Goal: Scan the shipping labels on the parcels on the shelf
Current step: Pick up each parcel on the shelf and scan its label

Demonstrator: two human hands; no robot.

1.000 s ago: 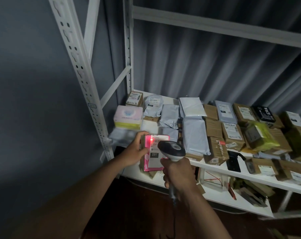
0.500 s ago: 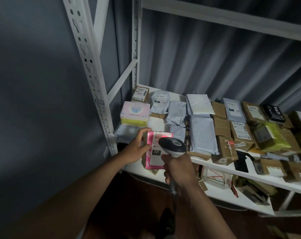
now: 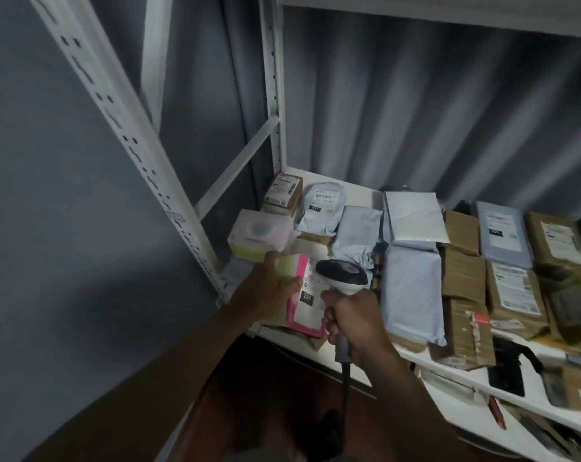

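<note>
Roughly, step in hand: judged as lining up the scan on the pink flat parcel with white label (image 3: 307, 303), lower centre of frame, at the front edge of the white metal shelf (image 3: 449, 370).
Left hand (image 3: 265, 295): fingers and thumb laid over the pink parcel's left edge, steadying it; grip wraps that edge, label side up.
Right hand (image 3: 352, 320): grip curled tight round the handle of the white-and-black handheld barcode scanner (image 3: 344, 273); scanner head hangs just above the label's top.
How to do it well: keep parcel flat and still, aim the scanner window at the barcode rather than the "231" patch, keep the left thumb off the print. No red beam visible now.
Pink parcel: thin, rectangular, smooth plastic look; white paper label covers most of its face.
Other parcels: grey soft poly mailers (image 3: 412, 288), crinkled, centre of frame; brown cardboard boxes (image 3: 462, 288), taped, centre right; most carry white labels.
Pastel pink-and-yellow box (image 3: 259, 236): rounded edges, just behind the left hand.
Blur: right side smeared, labels there unreadable.
</note>
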